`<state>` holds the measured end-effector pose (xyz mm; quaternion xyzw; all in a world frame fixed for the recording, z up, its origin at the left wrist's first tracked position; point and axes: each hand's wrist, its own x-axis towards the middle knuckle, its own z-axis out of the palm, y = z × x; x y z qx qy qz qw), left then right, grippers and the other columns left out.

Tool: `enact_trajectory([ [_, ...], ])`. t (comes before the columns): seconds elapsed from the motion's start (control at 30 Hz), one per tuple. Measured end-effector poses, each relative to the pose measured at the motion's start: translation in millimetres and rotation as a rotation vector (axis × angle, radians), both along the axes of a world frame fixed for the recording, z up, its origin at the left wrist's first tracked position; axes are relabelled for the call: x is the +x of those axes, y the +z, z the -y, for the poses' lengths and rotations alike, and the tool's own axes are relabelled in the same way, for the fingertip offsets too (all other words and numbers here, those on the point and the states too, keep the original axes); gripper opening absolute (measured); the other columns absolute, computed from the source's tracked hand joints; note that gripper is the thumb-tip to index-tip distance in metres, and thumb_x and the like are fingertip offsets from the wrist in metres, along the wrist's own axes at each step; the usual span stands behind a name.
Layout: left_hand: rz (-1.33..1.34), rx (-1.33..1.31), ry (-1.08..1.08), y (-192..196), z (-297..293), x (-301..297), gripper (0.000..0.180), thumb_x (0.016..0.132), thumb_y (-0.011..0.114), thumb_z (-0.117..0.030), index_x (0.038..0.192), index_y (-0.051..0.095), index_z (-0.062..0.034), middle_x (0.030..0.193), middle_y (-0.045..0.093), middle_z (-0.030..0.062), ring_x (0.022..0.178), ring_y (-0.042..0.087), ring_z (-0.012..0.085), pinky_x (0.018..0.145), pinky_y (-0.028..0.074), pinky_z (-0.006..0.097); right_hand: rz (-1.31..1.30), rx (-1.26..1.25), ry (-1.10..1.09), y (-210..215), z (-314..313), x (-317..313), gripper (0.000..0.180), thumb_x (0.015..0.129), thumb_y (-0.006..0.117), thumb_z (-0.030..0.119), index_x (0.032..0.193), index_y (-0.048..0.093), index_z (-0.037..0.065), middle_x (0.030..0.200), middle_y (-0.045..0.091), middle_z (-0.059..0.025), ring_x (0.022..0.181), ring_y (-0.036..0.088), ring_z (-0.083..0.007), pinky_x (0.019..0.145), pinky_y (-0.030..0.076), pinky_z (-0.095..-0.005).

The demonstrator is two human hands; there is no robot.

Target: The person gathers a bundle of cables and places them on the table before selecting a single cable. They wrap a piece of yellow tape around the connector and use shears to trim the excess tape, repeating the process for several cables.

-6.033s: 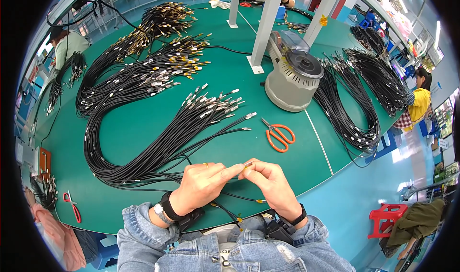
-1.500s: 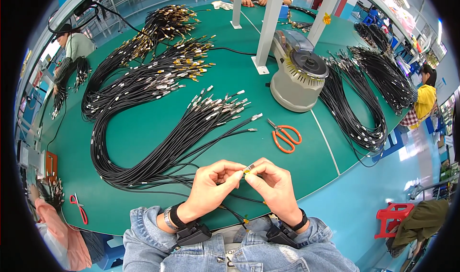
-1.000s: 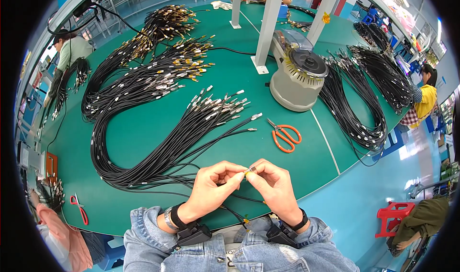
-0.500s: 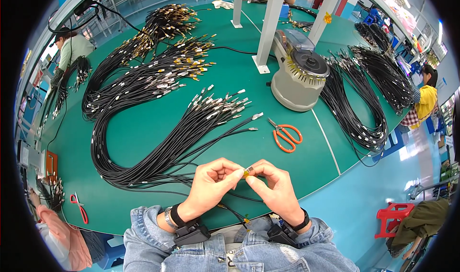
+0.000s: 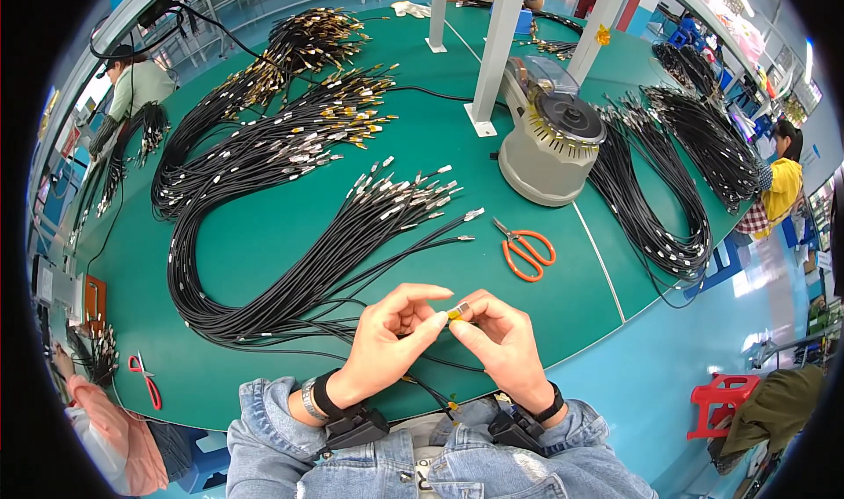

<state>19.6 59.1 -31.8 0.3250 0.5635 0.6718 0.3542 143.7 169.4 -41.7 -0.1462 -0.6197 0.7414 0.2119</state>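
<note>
A small metal cable connector with a yellow piece on it (image 5: 456, 313) is held between my two hands, just over the table's near edge. My right hand (image 5: 503, 336) pinches it between thumb and forefinger. My left hand (image 5: 394, 336) has its thumb against the connector's other side; its forefinger is lifted off, and the other fingers are curled, with whatever they grip partly hidden. Below the hands, black cables with yellow-marked ends (image 5: 431, 389) hang near my jacket. A large bundle of black cables with metal ends (image 5: 290, 292) curves across the table to my left.
Orange-handled cutters (image 5: 526, 251) lie beyond my right hand. A grey round machine (image 5: 549, 160) stands behind them by white posts (image 5: 497, 50). More cable bundles (image 5: 659, 174) lie at right. Red-handled scissors (image 5: 145, 381) are at far left. Other people sit around the green table (image 5: 563, 314).
My left forefinger has lifted away from the connector, showing more of it. My right hand keeps its pinch almost in place.
</note>
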Motion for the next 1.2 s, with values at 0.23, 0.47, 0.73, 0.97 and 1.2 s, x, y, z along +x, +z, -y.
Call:
enact_trajectory([
  [0.23,-0.939,0.231,0.183,-7,-4,-6,0.026,0.073,0.070,0.003,0.097,0.065,-0.0047,0.071,0.062,0.0038,0.054,0.055,0.0093,0.044,0.040,0.022,-0.076,0.054,-0.069,1,0,0,0.005,0.084,0.058,-0.003,0.089,0.058,-0.003,0.096,0.055,-0.0070,0.088,0.053,-0.0132,0.081,0.043,-0.0270],
  [0.47,-1.224,0.180,0.325,-9,0,-5,0.020,0.071,0.071,0.001,0.089,0.064,-0.0050,0.065,0.060,0.0061,0.048,0.055,0.0156,0.040,0.039,0.025,-0.095,0.085,-0.121,3,4,-3,0.007,0.084,0.063,0.003,0.086,0.061,-0.003,0.089,0.058,-0.0070,0.084,0.054,-0.0134,0.076,0.043,-0.0256],
  [0.73,-0.920,0.107,0.196,-2,0,-1,0.006,0.079,0.064,0.000,0.084,0.060,-0.0017,0.060,0.058,0.0064,0.045,0.054,0.0149,0.041,0.039,0.025,-0.060,0.214,-0.175,3,5,-5,0.005,0.082,0.063,0.002,0.084,0.061,-0.003,0.086,0.059,-0.0074,0.078,0.054,-0.0127,0.070,0.044,-0.0251],
  [0.97,-0.559,-0.032,0.103,-3,4,5,0.006,0.086,0.059,-0.005,0.085,0.059,0.0005,0.059,0.057,0.0064,0.046,0.054,0.0127,0.042,0.041,0.026,-0.059,0.253,-0.227,2,7,-8,0.007,0.082,0.064,0.005,0.082,0.062,-0.001,0.082,0.059,-0.0062,0.071,0.053,-0.0114,0.065,0.043,-0.0245],
  [1.2,-0.306,-0.036,-0.011,-3,5,2,0.015,0.093,0.052,-0.011,0.085,0.058,0.0007,0.055,0.052,-0.0002,0.044,0.043,0.0043,0.040,0.032,0.021,-0.021,0.230,-0.194,3,6,-6,0.003,0.084,0.060,-0.001,0.086,0.060,-0.004,0.084,0.058,-0.0081,0.078,0.056,-0.0135,0.073,0.046,-0.0258],
])
